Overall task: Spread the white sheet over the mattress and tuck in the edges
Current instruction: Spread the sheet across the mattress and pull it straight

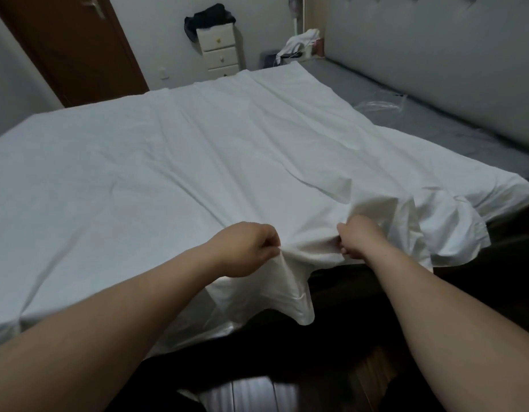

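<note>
White sheet (198,162) lying across most of the mattress (430,114), near edge hanging over the side, loose corner drooping just below the grip. Pinched at that edge by both hands: left hand (245,251) with fingers curled tight on a fold, right hand (357,240) just beside it, fingers likewise clamped on bunched cloth. Between the two grips, a short slack span; beyond the right grip, a rumpled heap of fabric spilling off the side. Farther out from the grip, toward the padded headboard (435,49), a grey strip of mattress not yet covered, with clear plastic wrap (382,104) lying on it. Well past the far edge, a small white drawer unit (220,53) topped by dark clothing (209,19), and a brown door (70,46) off to the left.

Step in hand, by the look of it: drawing the sheet square before tucking. Best done by spreading the grips wider apart along the edge, lifting slightly to free the creases, then pulling toward the headboard side so the bare strip gets covered. Worth shaking out the bunched heap first; tucking over it likely to lock in wrinkles.
</note>
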`<state>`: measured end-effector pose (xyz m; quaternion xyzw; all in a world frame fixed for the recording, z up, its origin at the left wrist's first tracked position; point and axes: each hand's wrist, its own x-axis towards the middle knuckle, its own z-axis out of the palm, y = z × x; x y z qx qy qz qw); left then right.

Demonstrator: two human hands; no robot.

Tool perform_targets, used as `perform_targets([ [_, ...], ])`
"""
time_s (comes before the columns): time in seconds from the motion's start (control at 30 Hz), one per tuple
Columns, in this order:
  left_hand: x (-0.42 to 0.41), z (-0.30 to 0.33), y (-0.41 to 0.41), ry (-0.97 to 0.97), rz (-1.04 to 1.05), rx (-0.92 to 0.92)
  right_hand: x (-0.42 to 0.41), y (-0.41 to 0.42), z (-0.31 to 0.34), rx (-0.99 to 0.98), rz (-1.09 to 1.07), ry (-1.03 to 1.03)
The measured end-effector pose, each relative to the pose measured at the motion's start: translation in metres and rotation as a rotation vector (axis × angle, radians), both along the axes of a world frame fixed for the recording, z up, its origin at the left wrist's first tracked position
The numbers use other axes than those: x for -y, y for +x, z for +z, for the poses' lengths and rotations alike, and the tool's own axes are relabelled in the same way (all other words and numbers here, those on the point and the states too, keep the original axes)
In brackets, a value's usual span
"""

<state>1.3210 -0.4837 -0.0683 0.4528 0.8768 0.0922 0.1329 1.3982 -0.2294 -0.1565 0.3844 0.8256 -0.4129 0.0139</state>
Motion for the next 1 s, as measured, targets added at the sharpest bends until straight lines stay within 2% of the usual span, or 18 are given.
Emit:
perform_targets([
  [0.17,0.006,-0.010,0.002,-0.187,-0.086,0.129,0.005,0.016,0.020,0.040,0.042,0.021],
  [0.37,-0.006,-0.035,0.026,-0.280,-0.168,0.217,-0.008,0.052,0.029,0.195,0.120,0.030],
  [0.63,-0.032,-0.068,0.063,-0.527,-0.300,0.347,-0.015,0.105,0.033,0.457,0.339,-0.045],
  [0.7,-0.035,-0.079,0.070,-0.641,-0.278,0.459,-0.019,0.115,0.033,0.478,0.392,-0.102],
  [0.77,-0.040,-0.079,0.078,-0.687,-0.256,0.541,-0.026,0.123,0.034,0.394,0.383,-0.161],
  [0.8,-0.048,-0.072,0.080,-0.651,-0.285,0.478,-0.033,0.127,0.037,0.278,0.312,-0.169],
  [0.9,-0.079,-0.036,0.075,-0.388,-0.304,0.091,-0.056,0.134,0.044,-0.115,-0.061,-0.035],
  [1.0,-0.116,0.000,0.059,-0.188,-0.215,-0.034,-0.078,0.142,0.044,-0.251,-0.299,0.104],
])
